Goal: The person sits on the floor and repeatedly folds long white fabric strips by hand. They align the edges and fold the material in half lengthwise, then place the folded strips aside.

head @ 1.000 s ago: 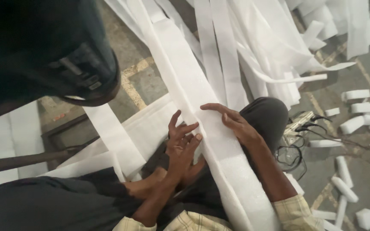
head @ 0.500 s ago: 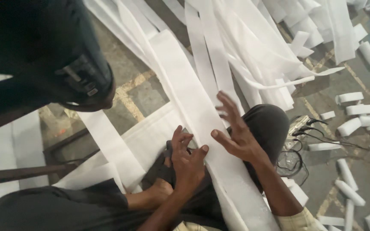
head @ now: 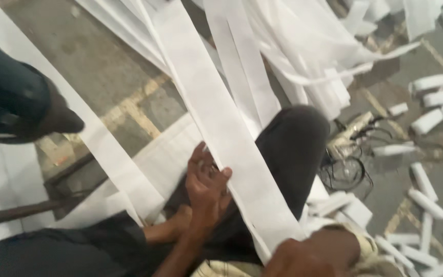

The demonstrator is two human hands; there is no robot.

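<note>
A wide white strip (head: 216,118) runs from the heap at the top down across my lap. My left hand (head: 206,190) grips its left edge, thumb on top, just above my dark-trousered knee (head: 293,143). My right hand (head: 308,254) sits at the bottom edge of the view, close to my body, where the strip's near end meets it. It is blurred and its fingers are hidden. My bare foot (head: 167,231) lies under the left hand.
A heap of white strips (head: 308,46) covers the floor ahead. A narrower strip (head: 108,154) crosses on the left. Several small white rolls (head: 426,84) lie on the right, beside tangled black wires (head: 347,166). A dark bulky object (head: 21,102) and a metal bar (head: 16,213) are on the left.
My right hand has drawn back from the strip's middle toward my body. The left hand has shifted onto the strip's edge. The view has tilted closer.
</note>
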